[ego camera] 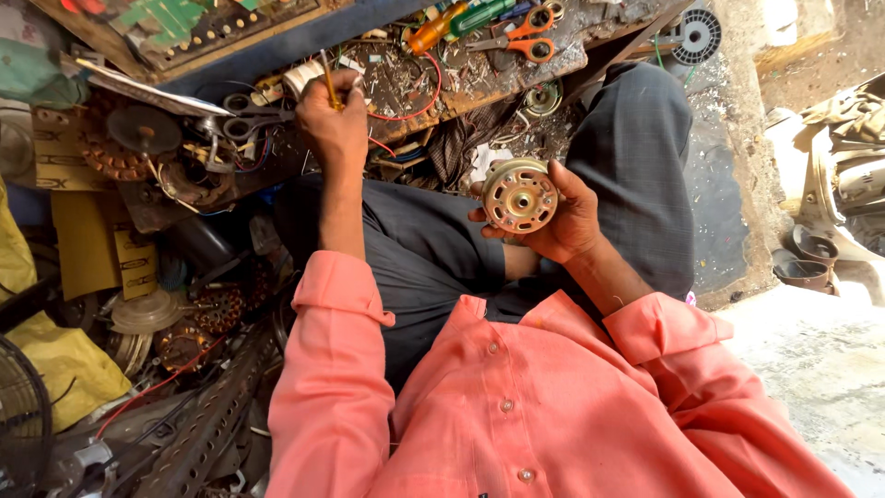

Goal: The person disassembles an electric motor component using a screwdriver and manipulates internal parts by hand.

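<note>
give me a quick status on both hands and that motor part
Left hand gripping thin yellow-handled tool over cluttered wooden workboard. Right hand cradling round gold-coloured metal motor housing above lap. Nothing between the hands.

fan guard [20, 406] cut by left edge, scissors' [527, 37] blades hidden

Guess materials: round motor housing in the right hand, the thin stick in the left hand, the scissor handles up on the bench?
Round motor housing in the right hand: looks like stamped metal, dull pale gold finish, with punched vent holes. Thin stick in the left hand: yellow-orange, maybe a plastic or wood tool handle; too small to tell. Scissor handles: glossy orange, probably plastic.
</note>
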